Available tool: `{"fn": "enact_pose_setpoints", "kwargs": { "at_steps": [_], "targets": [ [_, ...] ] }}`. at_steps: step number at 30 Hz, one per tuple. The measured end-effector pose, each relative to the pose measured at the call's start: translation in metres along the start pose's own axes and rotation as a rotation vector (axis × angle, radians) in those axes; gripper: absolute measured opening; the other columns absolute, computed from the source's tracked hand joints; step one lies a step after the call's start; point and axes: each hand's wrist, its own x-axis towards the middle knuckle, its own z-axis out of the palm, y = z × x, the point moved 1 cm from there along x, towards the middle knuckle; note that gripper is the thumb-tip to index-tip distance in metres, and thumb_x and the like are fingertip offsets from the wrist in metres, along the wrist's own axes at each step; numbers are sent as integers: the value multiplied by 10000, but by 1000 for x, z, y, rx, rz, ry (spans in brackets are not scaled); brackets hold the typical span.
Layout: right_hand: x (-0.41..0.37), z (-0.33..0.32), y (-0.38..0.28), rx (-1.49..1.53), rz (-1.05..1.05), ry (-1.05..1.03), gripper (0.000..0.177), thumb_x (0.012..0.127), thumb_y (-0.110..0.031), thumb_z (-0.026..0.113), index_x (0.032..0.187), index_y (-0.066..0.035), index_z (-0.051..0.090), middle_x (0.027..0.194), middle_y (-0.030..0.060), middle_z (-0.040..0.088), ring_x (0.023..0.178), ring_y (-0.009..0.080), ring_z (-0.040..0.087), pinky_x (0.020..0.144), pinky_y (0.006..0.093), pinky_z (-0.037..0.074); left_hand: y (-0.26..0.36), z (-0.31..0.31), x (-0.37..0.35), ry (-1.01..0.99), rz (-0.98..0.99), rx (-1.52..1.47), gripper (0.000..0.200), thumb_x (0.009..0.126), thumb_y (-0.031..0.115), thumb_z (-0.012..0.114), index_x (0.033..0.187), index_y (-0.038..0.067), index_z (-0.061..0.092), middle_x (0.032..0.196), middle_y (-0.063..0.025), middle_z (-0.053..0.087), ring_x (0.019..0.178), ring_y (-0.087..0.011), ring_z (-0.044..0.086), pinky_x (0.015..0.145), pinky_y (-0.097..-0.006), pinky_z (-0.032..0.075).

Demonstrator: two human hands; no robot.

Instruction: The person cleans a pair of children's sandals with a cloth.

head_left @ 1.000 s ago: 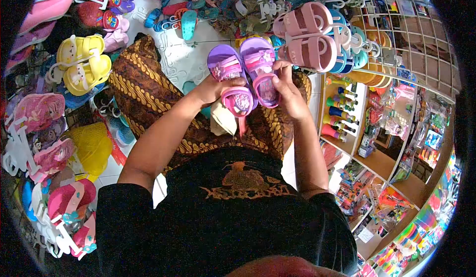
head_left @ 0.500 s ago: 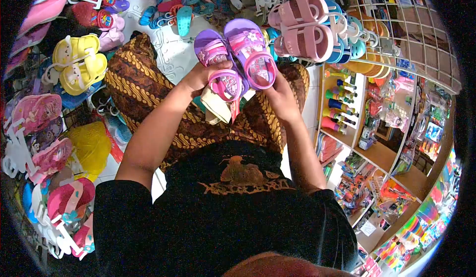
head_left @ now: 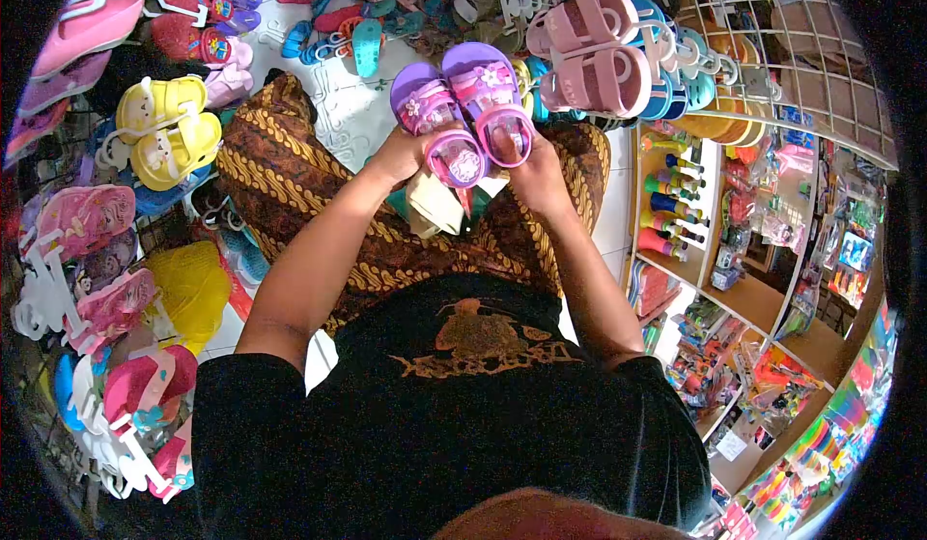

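A pair of purple and pink child's sandals is held side by side above my lap, toes pointing away. My left hand [head_left: 401, 156] grips the left sandal [head_left: 421, 99] near its heel strap. Around the side of the right sandal [head_left: 480, 69] my right hand [head_left: 534, 171] is closed, some fingers hidden behind or inside it. Just below the sandals, a cream-coloured folded piece [head_left: 433, 208] lies over the brown patterned cloth [head_left: 333, 216] on my legs; what it is I cannot make out.
Yellow sandals [head_left: 169, 132] and pink sandals [head_left: 89, 223] hang at the left. Pink two-strap sandals [head_left: 596, 52] hang from a white wire rack [head_left: 821, 67] at the upper right. Shelves [head_left: 748, 298] with packaged goods stand on the right. Plastic hangers [head_left: 338, 120] lie on the floor ahead.
The two sandals have been brought closer together and level, the right one tilting differently. Both hands keep their hold. The whole view has shifted slightly.
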Motion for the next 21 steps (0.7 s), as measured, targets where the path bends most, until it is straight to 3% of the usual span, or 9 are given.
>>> {"fn": "enact_pose_setpoints", "kwargs": {
  "at_steps": [1, 2, 5, 6, 10, 11, 17, 20, 21],
  "targets": [
    [1, 0, -2, -51, -21, 4, 351, 989, -319, 622, 1099, 11, 668, 988, 47, 703, 907, 105, 611, 831, 272, 494, -1, 0, 1, 3, 38, 28, 277, 869, 145, 754, 1119, 57, 672, 1037, -26, 697, 952, -146, 664, 850, -336, 551],
    [0, -2, -5, -190, -30, -21, 377, 980, -282, 640, 1212, 13, 605, 1051, 60, 679, 954, 119, 604, 847, 271, 494, -5, 0, 2, 7, 74, 56, 268, 874, 139, 747, 1117, 56, 672, 1036, -26, 697, 951, -146, 664, 849, -335, 552],
    [4, -4, 19, -136, -92, -81, 475, 973, -249, 652, 1341, 3, 488, 1146, 68, 632, 1009, 134, 590, 855, 279, 497, -10, -1, 4, 29, 63, 8, 266, 887, 133, 734, 1131, 51, 666, 1051, -29, 694, 957, -148, 661, 854, -336, 549],
    [5, -5, 15, 40, -110, -183, 561, 963, -200, 662, 1411, -4, 387, 1215, 66, 588, 1035, 134, 578, 862, 286, 498, -9, -3, 5, 8, 59, -12, 272, 889, 138, 734, 1137, 51, 663, 1055, -30, 692, 958, -148, 660, 855, -336, 548],
    [-3, 2, 0, 366, 106, -136, 489, 936, -175, 693, 1354, -30, 485, 1195, 47, 615, 1036, 117, 587, 856, 289, 499, 0, 7, -4, 40, 77, 15, 359, 868, 153, 763, 1192, 61, 636, 1084, -41, 688, 951, -143, 660, 850, -335, 552],
    [-4, 6, 10, 386, 63, -118, 457, 930, -192, 701, 1327, -52, 524, 1187, 42, 632, 1020, 129, 601, 839, 316, 508, 3, 10, -5, 76, 74, 0, 371, 863, 152, 769, 1196, 63, 633, 1087, -42, 688, 947, -141, 660, 848, -333, 553],
    [-17, 24, -8, 854, 503, -175, 391, 945, -221, 674, 1302, -162, 525, 1175, 31, 623, 1106, 193, 596, 836, 513, 548, 9, 8, 2, 80, 130, -151, 386, 815, 66, 787, 1168, 43, 631, 1082, -72, 703, 927, -174, 689, 797, -347, 588],
    [-21, 23, -22, 791, 455, -210, 442, 944, -216, 672, 1337, -143, 483, 1209, 47, 615, 1129, 207, 606, 822, 471, 594, 10, 14, 0, 243, 91, -65, 408, 756, 10, 824, 1126, 44, 658, 1035, -59, 716, 926, -172, 689, 811, -345, 577],
    [-19, 19, -22, 741, 445, -231, 461, 941, -209, 677, 1345, -135, 470, 1220, 53, 614, 1120, 207, 614, 807, 454, 608, 13, 15, 0, 215, 136, -46, 374, 755, 33, 833, 1091, 44, 671, 1008, -55, 717, 909, -164, 685, 803, -333, 569]
  ]
}}
